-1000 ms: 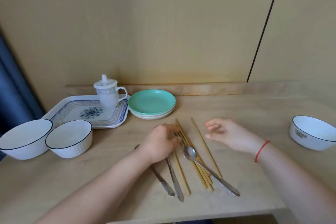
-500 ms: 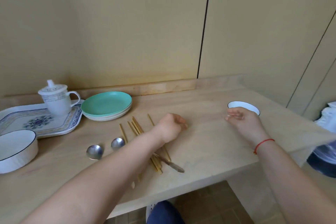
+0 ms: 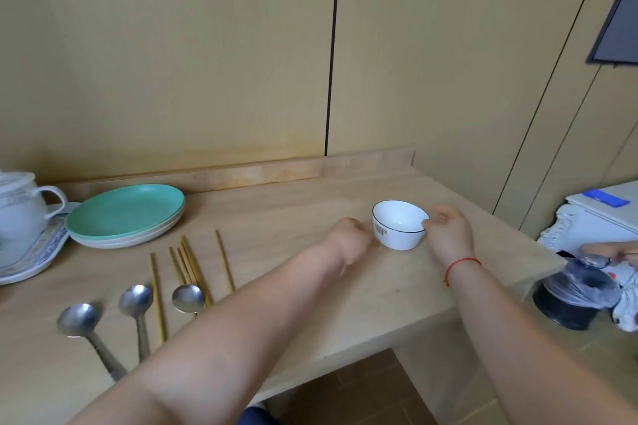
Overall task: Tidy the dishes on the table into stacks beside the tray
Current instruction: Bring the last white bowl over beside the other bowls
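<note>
A white bowl stands on the counter, well to the right of the stacked green plates and the tray. The left hand, curled into an empty fist, sits just beside the bowl. The right hand touches the rim, fingers bent; I cannot tell whether it grips.

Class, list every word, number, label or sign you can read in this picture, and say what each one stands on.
No text here can be read.
white bowl: a small gold-brown mark on its side, too blurred to read.
lidded mug: a patterned band, no legible letters.
blue strip at the far right: no writing can be made out.
</note>
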`<state>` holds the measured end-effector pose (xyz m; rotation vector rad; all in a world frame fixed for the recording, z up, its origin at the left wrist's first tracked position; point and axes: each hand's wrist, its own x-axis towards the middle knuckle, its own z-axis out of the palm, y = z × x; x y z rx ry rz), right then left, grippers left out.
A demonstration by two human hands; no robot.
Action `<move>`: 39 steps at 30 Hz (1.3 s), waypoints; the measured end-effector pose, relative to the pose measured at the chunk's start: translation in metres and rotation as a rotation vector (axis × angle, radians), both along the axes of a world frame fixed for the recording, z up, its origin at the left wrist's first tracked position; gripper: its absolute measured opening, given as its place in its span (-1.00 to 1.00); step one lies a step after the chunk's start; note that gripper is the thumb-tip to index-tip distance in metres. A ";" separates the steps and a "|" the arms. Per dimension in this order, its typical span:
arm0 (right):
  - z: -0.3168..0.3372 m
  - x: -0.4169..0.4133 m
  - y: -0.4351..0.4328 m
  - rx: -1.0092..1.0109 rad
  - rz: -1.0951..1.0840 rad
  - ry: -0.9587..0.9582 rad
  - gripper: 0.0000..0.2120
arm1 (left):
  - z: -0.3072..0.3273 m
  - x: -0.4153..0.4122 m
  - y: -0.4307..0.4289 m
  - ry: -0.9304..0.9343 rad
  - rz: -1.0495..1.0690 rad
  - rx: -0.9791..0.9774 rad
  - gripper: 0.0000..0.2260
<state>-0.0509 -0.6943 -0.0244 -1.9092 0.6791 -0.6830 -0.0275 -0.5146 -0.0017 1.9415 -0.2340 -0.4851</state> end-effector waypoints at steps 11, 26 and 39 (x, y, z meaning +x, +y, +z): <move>-0.022 0.027 -0.006 0.269 0.117 0.132 -0.60 | -0.009 0.010 -0.032 0.101 -0.015 -0.085 -0.68; -0.012 0.039 0.046 0.283 0.205 0.075 -0.57 | 0.000 0.012 0.009 0.064 0.043 -0.173 -0.62; 0.019 0.057 0.167 0.270 0.437 0.126 -0.50 | 0.017 0.022 0.137 -0.043 0.214 -0.212 -0.67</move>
